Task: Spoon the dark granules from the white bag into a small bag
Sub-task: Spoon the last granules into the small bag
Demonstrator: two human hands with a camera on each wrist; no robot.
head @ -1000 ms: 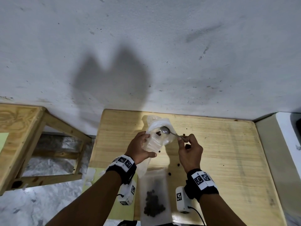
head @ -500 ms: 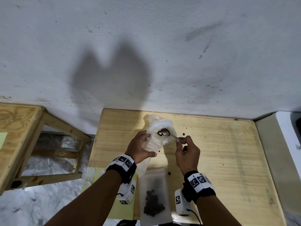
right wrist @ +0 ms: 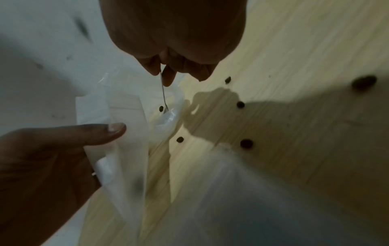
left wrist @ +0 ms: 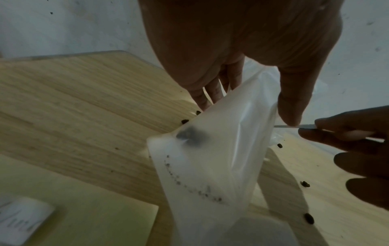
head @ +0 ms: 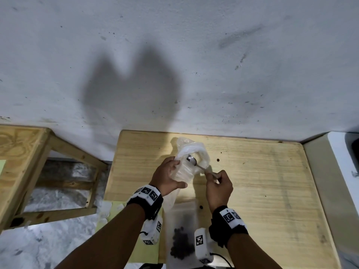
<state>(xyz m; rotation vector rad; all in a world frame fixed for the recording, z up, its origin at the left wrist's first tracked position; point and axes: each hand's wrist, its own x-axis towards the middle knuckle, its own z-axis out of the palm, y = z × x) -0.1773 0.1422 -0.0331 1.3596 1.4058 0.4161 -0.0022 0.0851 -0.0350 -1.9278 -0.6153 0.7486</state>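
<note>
My left hand (head: 166, 176) grips the white bag (head: 187, 164) around its middle, thumb on the near face and fingers behind, holding it up off the table (head: 272, 191) with its mouth open toward the wall. My right hand (head: 218, 188) pinches the handle of a metal spoon (head: 196, 164) between thumb and fingertips; the bowl of the spoon sits inside the bag's mouth, and I cannot tell whether it carries anything. From the left wrist camera I see a dark clump of granules (left wrist: 190, 134) showing through the bag's translucent wall near one lower corner, with a line of fine dark crumbs lower down along a crease. The right wrist camera shows the thin handle running from my fingers (right wrist: 168, 78) down into the crumpled rim of the bag.

Just below my hands, a small clear bag (head: 181, 235) lies flat on the table at its near edge, with a heap of dark granules inside; my right wrist partly covers it. Several loose granules (right wrist: 246, 143) are scattered on the wood around both bags. A pale green sheet (left wrist: 73, 208) lies at the table's left near corner. A wooden frame (head: 29, 162) stands to the left, against the grey wall (head: 194, 65).
</note>
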